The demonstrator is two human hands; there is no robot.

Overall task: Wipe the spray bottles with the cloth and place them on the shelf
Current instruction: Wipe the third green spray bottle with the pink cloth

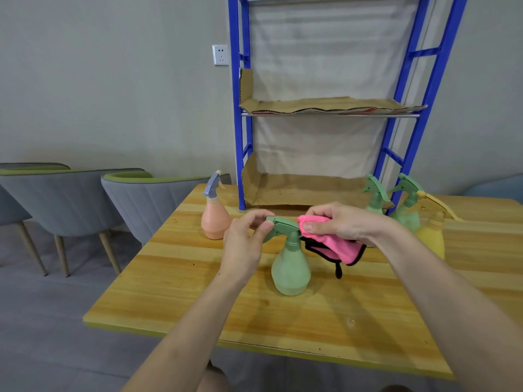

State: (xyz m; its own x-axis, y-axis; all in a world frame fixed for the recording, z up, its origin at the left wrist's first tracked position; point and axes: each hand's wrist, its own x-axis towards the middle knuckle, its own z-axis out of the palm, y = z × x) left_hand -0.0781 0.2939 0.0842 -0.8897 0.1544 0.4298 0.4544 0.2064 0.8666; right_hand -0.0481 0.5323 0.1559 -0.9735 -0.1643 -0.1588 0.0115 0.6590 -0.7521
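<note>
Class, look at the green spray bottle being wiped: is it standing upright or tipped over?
Upright. The green spray bottle stands base-down on the table, nozzle on top, steadied by the left hand.

A wooden table (169, 292) holds a green bottle (290, 267) in the middle, an orange bottle (215, 219) to the left, and two green ones (376, 198) (407, 210) plus a yellow one (431, 236) beside a blue shelf (240, 137).

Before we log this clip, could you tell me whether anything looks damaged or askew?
Only the cardboard liners on the shelf: ragged edges, and a flap bent up at the left. All five bottles stand upright, nothing spilled.
</note>
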